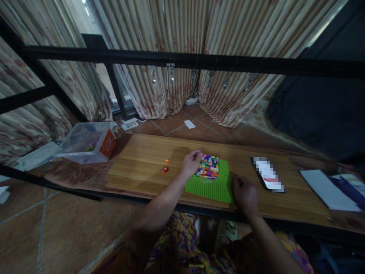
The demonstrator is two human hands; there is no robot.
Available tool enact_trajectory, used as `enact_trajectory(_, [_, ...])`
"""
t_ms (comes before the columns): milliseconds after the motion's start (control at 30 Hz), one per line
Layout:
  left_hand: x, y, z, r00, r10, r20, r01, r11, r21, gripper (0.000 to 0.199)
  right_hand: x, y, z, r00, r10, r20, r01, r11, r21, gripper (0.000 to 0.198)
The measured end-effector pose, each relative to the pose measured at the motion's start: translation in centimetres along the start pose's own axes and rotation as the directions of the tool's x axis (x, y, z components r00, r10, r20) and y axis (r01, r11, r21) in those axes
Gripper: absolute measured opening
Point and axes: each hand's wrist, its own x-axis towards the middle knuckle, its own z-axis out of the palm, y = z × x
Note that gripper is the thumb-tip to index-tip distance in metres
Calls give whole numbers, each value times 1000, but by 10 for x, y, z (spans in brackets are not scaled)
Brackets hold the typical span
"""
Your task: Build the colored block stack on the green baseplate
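A green studded baseplate lies on the wooden board, bearing a block of many-coloured toy bricks near its far left corner. At the block's far left corner is my left hand, its fingers pinched together; whatever they hold is too small to make out. My right hand rests beside the plate's right edge with the fingers curled, and their inside is hidden. To the left lie two small clusters of loose bricks, an orange one and a red and purple one.
A clear plastic box with an orange label stands at the left, some coloured pieces inside. A phone lies right of my right hand, and white paper farther right. A dark metal bar crosses before the curtains.
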Motion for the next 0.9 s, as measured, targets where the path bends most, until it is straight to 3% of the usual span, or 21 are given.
enact_trajectory(100, [-3,2,-25,997,64,-41,-60,994,93,23,0,0,0,1000,9,-3,-9,1000,0,32])
enact_trajectory(200, [-9,4,-63,990,117,-83,-87,949,302,25,0,0,0,1000,16,1,-16,1000,-4,33])
enact_trajectory(300, [-16,3,-101,986,148,-81,-80,834,546,30,1,1,1,1000,-1,-7,1,1000,1,34])
enact_trajectory(400, [-20,-1,-125,984,173,-49,-84,684,725,32,0,1,2,999,-12,-30,13,1000,16,35])
enact_trajectory(500, [-19,-7,-133,981,193,5,-115,565,817,26,0,1,2,999,-15,-37,16,1000,26,36])
enact_trajectory(633, [-15,-14,-132,969,241,61,-171,470,866,19,0,1,2,999,17,-34,-16,1000,11,33])
enact_trajectory(900, [-18,-5,-128,971,234,38,-138,431,892,17,1,0,2,1000,14,-19,-14,1000,20,36])
